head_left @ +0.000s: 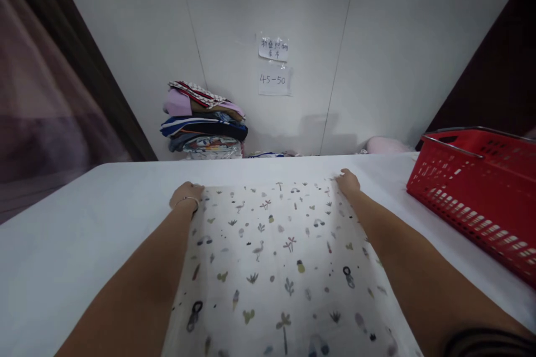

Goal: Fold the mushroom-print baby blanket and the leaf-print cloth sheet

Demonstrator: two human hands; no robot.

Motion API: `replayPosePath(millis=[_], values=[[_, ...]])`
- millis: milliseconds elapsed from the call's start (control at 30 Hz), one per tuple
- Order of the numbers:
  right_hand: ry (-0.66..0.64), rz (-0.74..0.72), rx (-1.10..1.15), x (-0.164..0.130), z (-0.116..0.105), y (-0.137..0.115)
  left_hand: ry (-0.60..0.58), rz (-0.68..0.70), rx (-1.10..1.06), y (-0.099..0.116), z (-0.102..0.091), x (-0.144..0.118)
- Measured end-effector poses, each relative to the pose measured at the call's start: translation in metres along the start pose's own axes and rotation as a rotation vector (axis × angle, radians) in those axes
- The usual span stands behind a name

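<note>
A white cotton cloth printed with small flamingos, palms, cacti and ice creams [276,256] lies flat on the white tabletop [75,245], running from the near edge of the view away toward the far side. Both bare forearms stretch out along its two long sides, the left arm over the left border and the right arm over the right border.

At the cloth's far left corner sits the left hand [186,194], a thin silver bangle on its wrist. The hand is curled down onto the corner, its fingers closed on the fabric edge; whether they pinch the cloth or only press it cannot be told from here. At the far right corner the right hand [347,181] does the same, knuckles up and fingers folded over the edge of the cloth, the grip itself hidden beneath the hand. Between the two hands the far hem lies straight and taut.

To the right, well apart from the cloth, a red plastic basket with slotted walls and a metal handle [477,189] stands on the tabletop.

Beyond the far edge of the tabletop, against the pale wall, a stack of folded multicoloured fabrics [204,120] rests on the left. Above and to its right, two small handwritten paper notes [273,64] are stuck on the wall.
</note>
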State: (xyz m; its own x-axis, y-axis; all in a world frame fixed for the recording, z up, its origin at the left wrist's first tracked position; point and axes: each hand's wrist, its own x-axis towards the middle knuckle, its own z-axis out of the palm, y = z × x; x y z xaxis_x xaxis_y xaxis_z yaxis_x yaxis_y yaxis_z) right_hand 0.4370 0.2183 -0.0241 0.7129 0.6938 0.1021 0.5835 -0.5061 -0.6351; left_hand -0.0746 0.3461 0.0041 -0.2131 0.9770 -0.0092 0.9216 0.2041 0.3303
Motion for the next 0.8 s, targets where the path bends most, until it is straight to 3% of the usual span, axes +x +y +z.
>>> replayPosePath(millis=[67,133,233,333,367,500,800], values=[[0.011,-0.07,-0.117,-0.005,-0.004,-0.004,0.027,-0.062,0.034,0.004,-0.005,-0.006],[0.023,-0.247,-0.264,-0.015,-0.006,-0.012,0.1,-0.01,0.096,0.01,-0.006,-0.018],[-0.092,-0.589,-0.365,-0.042,0.004,-0.032,0.129,0.311,0.214,0.026,0.005,-0.044],[-0.389,-0.87,-0.341,-0.072,0.024,-0.054,-0.04,0.642,0.299,0.046,0.026,-0.069],[-0.478,-0.923,-0.341,-0.08,0.03,-0.06,-0.093,0.683,0.313,0.051,0.032,-0.075],[-0.638,-0.88,-0.411,-0.089,0.042,-0.072,-0.215,0.599,0.315,0.06,0.045,-0.077],[-0.621,-0.842,-0.45,-0.099,0.049,-0.089,-0.256,0.597,0.307,0.057,0.043,-0.067]])
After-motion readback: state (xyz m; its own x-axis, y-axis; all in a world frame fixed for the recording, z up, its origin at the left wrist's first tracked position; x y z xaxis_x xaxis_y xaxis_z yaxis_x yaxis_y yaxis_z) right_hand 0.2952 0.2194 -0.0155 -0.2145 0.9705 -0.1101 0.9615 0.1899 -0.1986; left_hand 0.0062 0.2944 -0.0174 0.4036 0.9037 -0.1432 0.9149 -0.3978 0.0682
